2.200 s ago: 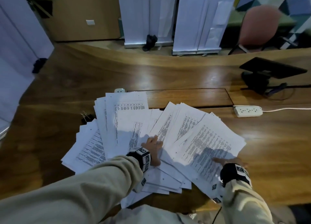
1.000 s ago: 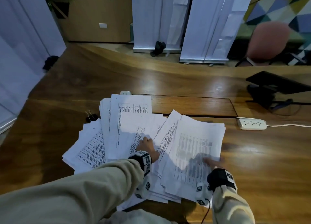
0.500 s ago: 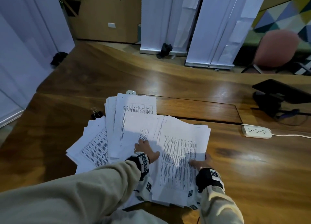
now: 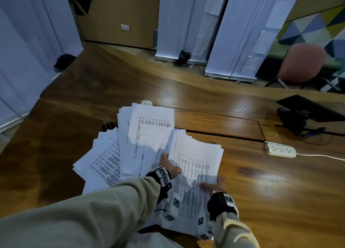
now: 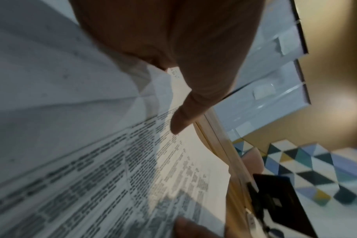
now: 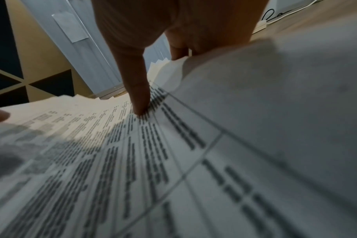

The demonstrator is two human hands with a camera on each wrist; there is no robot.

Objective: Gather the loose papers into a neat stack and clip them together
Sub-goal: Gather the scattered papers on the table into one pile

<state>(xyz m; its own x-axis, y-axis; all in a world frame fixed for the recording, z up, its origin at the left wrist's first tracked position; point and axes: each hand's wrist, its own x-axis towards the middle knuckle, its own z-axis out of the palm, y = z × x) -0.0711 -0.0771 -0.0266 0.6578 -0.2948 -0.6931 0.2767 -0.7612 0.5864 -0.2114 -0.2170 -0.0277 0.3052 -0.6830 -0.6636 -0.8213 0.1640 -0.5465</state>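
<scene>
Pressing papers (image 4: 194, 165), left hand (image 4: 169, 166), right hand (image 4: 212, 186) pinching

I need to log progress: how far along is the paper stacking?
Partly gathered. The right bundle is roughly squared up; right hand grips its edge, left hand presses on the papers. The left sheets and middle sheets are still fanned out. The clip lies untouched on the table.

Left hand (image 5: 173, 48) thumb rests on printed papers (image 5: 112, 169)
</scene>
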